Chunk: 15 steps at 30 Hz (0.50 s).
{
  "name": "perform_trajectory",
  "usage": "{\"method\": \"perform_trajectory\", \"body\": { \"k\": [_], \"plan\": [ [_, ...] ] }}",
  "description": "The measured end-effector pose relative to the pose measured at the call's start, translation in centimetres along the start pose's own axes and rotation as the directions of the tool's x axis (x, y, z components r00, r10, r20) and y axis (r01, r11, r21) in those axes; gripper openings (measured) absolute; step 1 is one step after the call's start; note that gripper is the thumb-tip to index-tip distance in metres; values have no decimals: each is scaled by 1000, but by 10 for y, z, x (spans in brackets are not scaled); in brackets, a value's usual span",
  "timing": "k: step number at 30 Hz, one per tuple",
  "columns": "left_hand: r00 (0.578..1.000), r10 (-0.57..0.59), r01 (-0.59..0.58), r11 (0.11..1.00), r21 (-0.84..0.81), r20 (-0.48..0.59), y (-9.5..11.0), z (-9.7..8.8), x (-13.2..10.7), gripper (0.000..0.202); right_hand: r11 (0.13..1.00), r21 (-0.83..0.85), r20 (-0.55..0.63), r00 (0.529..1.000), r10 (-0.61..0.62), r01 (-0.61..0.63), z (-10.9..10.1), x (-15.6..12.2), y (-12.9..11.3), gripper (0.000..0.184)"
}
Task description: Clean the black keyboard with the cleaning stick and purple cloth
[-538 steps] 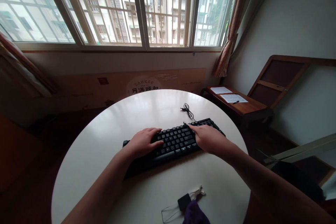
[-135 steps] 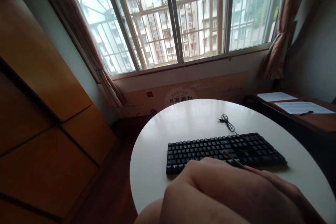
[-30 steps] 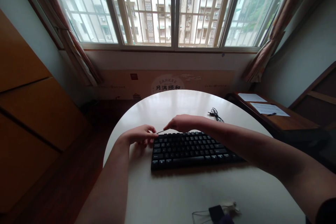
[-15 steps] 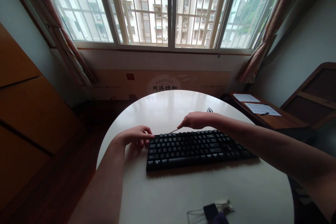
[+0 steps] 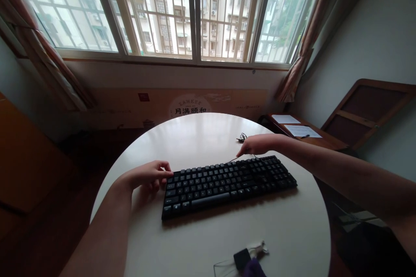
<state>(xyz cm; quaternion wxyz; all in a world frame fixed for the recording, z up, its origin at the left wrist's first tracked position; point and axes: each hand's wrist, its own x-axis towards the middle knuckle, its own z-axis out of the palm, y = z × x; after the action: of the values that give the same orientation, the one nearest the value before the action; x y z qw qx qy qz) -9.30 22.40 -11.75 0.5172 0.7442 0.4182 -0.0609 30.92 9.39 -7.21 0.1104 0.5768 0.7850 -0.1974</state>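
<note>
A black full-size keyboard lies slightly slanted on a round white table. My left hand is at its upper left corner, thumb on top and the other fingers curled along the side, gripping the edge. Above the top key row, my right hand pinches a thin stick-like tool. The tip of this tool points left, down at the gaps along the function keys; its exact kind is too small to make out. A coiled black cable rests just behind my right hand.
Near the table's front edge lie a small black square item, a purple cloth-like thing and a white clip-like piece. To the right, a wooden side table bears paper sheets and a pen. Windows stand ahead.
My right hand has moved right along the keyboard's top row with the thin tool. My left hand keeps its grip on the corner. The whole view has turned somewhat to the right.
</note>
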Motion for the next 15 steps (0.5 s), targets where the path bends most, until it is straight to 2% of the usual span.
{"method": "perform_trajectory", "body": {
  "k": [8,15],
  "plan": [
    [1000,12,-12,1000,11,-19,-3,-1,3,49,983,-19,-7,983,182,-182,-2,-53,37,37],
    [1000,2,-2,1000,-5,-16,0,0,2,51,939,-3,-101,934,342,-344,-3,-91,61,32]
  ]
}}
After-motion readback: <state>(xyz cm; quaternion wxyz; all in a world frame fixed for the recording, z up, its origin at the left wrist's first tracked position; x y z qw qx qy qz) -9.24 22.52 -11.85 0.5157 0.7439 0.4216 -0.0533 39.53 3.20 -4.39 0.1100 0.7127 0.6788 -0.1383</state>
